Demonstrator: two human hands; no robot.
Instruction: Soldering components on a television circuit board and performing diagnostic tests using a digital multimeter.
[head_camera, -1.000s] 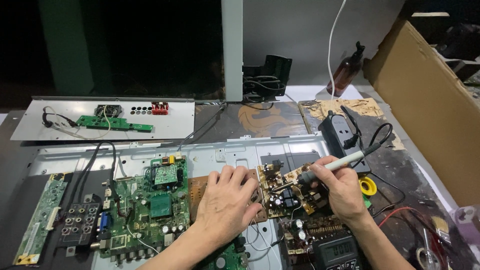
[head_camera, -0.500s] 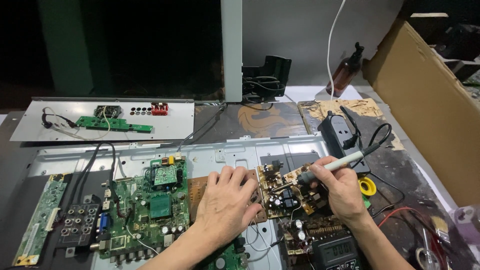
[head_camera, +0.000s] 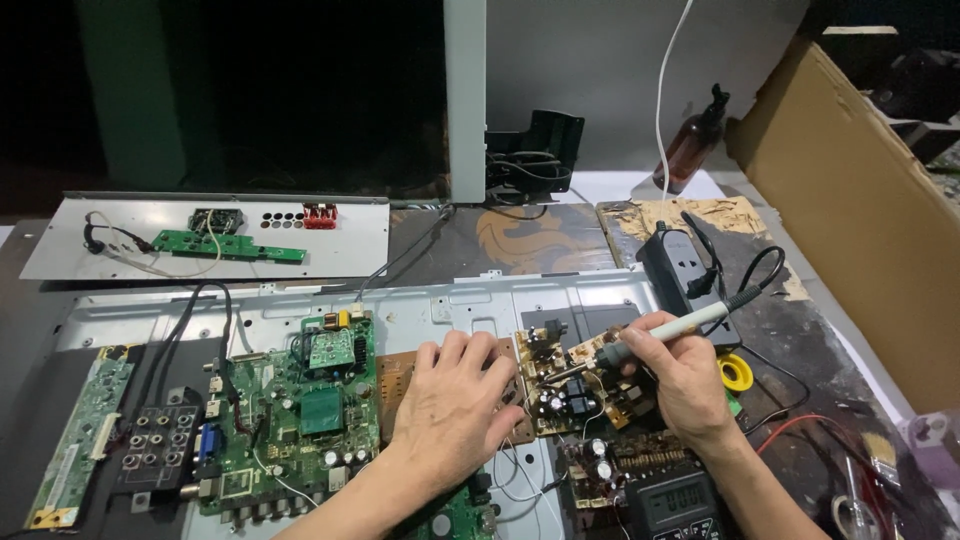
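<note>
Two hands on one board. I see my right hand (head_camera: 688, 385) closed in a pen grip on the soldering iron (head_camera: 655, 335); my left hand (head_camera: 452, 408) is spread flat, fingers open, gripping nothing, pressing the left edge of the brown power board (head_camera: 572, 385). Iron's long axis runs from upper right at the cord end down-left to the tip, which sits over the board's middle, among the dark capacitors; whether it touches, I can't tell. Board lies between both hands, right hand nearer the joint. Outward: green main board (head_camera: 290, 420) just left of the left hand, multimeter (head_camera: 672, 500) below the right wrist, yellow solder reel (head_camera: 735, 372) just beside the right hand, black power strip (head_camera: 672, 270) beyond, metal chassis (head_camera: 420, 305) under all.
</note>
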